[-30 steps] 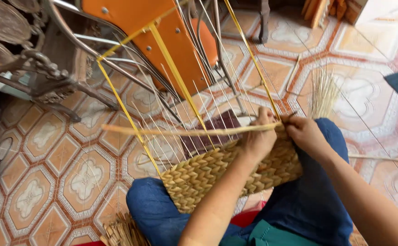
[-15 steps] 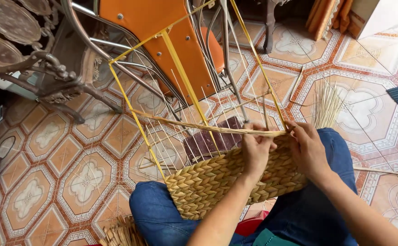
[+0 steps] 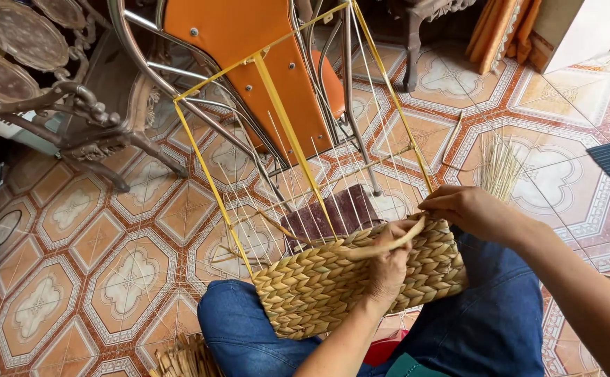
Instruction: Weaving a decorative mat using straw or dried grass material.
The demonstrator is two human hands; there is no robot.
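Best done with left hand (image 3: 387, 269) pinching the flat straw strand (image 3: 382, 246) against the half-woven basket (image 3: 347, 279) on the lap, right hand (image 3: 469, 211) gripping its far end, pulling taut.

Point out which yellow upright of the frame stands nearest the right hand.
The right-side yellow upright; it comes down beside the right hand, while the others stand further left.

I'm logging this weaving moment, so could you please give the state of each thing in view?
Basket: partly woven, resting on the lap.
Yellow frame: upright, upper part unwoven.
Straw strand: held between both hands.
Left hand: gripping the strand.
Right hand: pinching the strand.
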